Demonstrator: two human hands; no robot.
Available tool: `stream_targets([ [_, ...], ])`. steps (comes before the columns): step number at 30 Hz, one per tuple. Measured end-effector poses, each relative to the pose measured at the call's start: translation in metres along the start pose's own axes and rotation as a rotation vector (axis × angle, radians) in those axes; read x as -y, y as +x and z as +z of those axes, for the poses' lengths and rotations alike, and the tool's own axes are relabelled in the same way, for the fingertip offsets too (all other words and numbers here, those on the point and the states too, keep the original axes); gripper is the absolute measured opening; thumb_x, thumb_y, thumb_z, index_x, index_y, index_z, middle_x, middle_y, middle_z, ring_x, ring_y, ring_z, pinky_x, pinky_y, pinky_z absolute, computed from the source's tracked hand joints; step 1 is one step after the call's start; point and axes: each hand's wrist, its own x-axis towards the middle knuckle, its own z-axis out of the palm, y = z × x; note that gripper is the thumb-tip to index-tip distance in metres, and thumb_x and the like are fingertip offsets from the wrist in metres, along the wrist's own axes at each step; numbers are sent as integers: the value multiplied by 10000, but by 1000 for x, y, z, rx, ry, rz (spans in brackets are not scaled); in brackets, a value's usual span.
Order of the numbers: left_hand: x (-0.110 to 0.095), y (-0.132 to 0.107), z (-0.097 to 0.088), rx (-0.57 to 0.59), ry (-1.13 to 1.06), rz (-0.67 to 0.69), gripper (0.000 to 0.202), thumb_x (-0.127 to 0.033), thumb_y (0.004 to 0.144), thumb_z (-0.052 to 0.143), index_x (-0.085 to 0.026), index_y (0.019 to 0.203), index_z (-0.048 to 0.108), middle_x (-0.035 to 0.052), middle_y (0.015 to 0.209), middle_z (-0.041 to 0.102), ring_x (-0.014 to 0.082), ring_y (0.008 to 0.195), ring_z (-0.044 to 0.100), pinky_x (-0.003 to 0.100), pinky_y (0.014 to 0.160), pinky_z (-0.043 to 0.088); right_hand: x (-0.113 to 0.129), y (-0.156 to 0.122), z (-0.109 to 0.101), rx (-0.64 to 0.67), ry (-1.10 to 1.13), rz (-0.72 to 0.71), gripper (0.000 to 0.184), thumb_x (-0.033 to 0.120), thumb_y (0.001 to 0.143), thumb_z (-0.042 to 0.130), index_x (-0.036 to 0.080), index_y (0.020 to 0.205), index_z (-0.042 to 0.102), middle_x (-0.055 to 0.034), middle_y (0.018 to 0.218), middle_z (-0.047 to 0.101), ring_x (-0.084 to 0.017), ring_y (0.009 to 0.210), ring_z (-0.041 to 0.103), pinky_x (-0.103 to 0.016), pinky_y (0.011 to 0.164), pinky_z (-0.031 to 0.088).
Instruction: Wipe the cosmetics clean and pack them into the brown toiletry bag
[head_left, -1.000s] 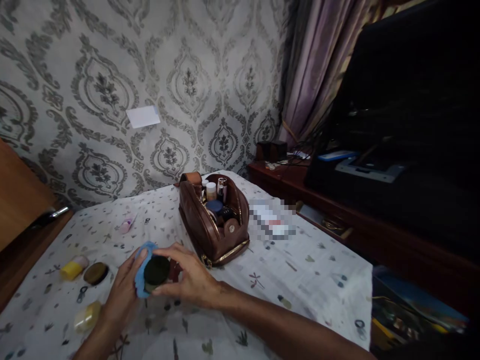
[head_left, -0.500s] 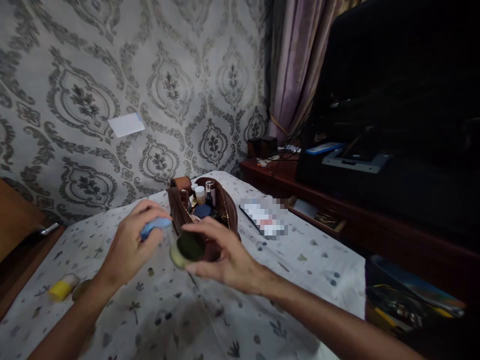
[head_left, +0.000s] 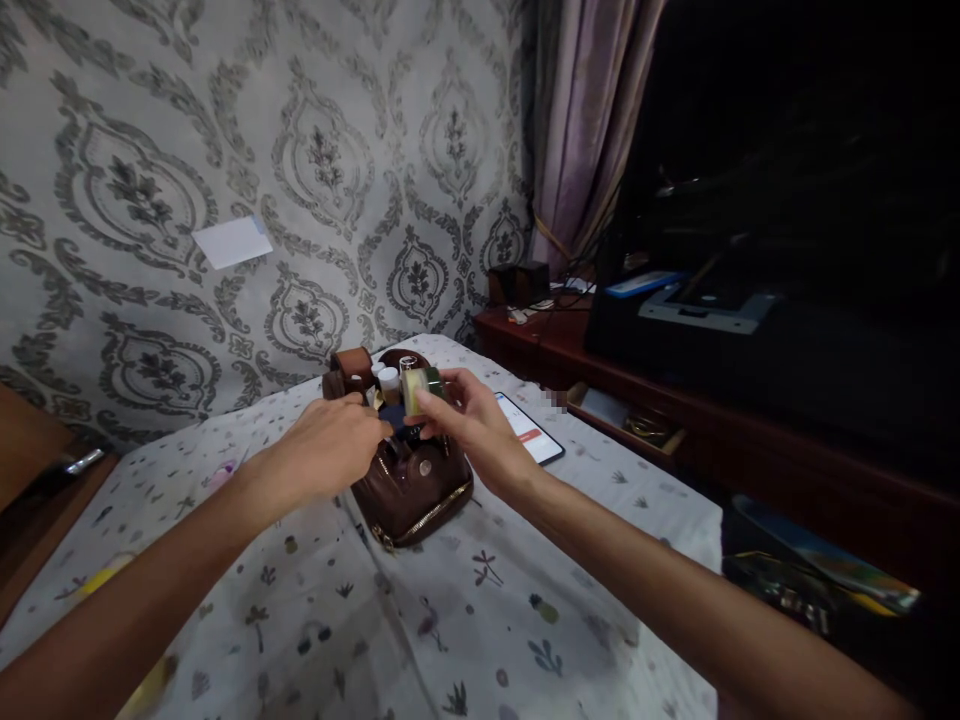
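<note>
My right hand (head_left: 469, 425) pinches a small jar (head_left: 420, 388) with a dark lid, holding it on its side just above the open brown leather pouch (head_left: 409, 480). My left hand (head_left: 330, 450) is closed at the pouch's left rim; a bit of blue shows by its fingertips, too hidden to name. Small bottles (head_left: 388, 378) with white caps stand upright inside the pouch. The pouch sits on a table with a white patterned cloth (head_left: 480, 610).
A phone (head_left: 527, 428) lies screen up on the cloth right of the pouch. A yellow item (head_left: 97, 578) sits near the left edge, a pink one (head_left: 221, 472) further back. A dark wooden cabinet (head_left: 675, 400) with electronics runs along the right. Patterned wall behind.
Both hands rose from the cloth and moved forward to the pouch. The right hand carried the jar from the near left up over the pouch opening. The view shifted forward.
</note>
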Motion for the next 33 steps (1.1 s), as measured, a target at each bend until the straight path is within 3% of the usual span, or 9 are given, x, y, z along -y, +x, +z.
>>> stream_targets([
  [4,-20,6,-18,302,209,-38,259,-62,812,562,-192,959,732,97,914,745,234,903,684,291,721,481,-11,7,6,80,-193,-22,506,557,765,748,226,1046,488,-35,993,635,-191,796,692,-289,574,558],
  [7,-30,8,-23,398,281,-4,244,-57,809,589,-163,979,728,117,961,755,255,930,703,311,730,489,-14,11,4,134,-341,2,490,563,817,693,231,1100,469,-48,986,632,-189,729,680,-296,536,531],
  [10,-31,7,-26,418,251,-5,241,-39,802,594,-172,951,729,104,980,762,259,931,714,310,697,477,-14,13,2,179,-535,0,429,503,853,661,223,1114,466,-29,916,628,-175,661,645,-299,552,495],
  [17,-25,0,-33,480,208,-53,296,-10,805,529,-197,915,730,75,873,762,242,828,720,298,602,409,1,20,3,332,-1007,-202,334,243,787,688,187,1062,507,-50,1005,603,-214,915,583,-337,795,435],
  [23,-18,-6,-27,443,165,-53,325,-16,806,512,-222,923,735,71,871,757,256,837,717,305,626,415,7,23,6,400,-1103,-143,345,244,792,718,189,1078,533,-34,979,620,-196,873,588,-298,748,413],
  [33,-15,-9,-25,435,165,-76,325,-4,797,514,-191,936,740,100,862,758,265,803,717,315,634,442,35,36,23,623,-1536,-57,441,249,784,739,222,1200,596,-78,1127,693,-267,1044,637,-286,750,412],
])
